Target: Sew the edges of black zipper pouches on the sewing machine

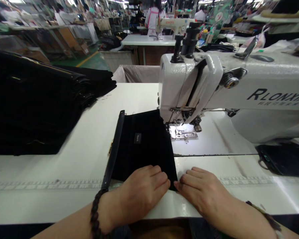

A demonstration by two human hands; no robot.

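A black fabric panel (147,149) lies flat on the white table, with a small label and a dark trim strip (114,146) along its left edge. Its far right edge reaches the needle area of the white sewing machine (189,83). My left hand (144,191) rests over the panel's near edge, fingers curled and closed on the cloth. At the panel's near right corner, my right hand (201,191) has its fingertips pinched together on the edge; its palm side is hidden. Light falls on the metal needle plate (184,133) just right of the panel.
A tall stack of black fabric pieces (35,106) covers the table's left side. A dark phone-like object (284,159) lies at the right. Printed along the near part of the table is a ruler scale (52,184). Other people work at machines beyond.
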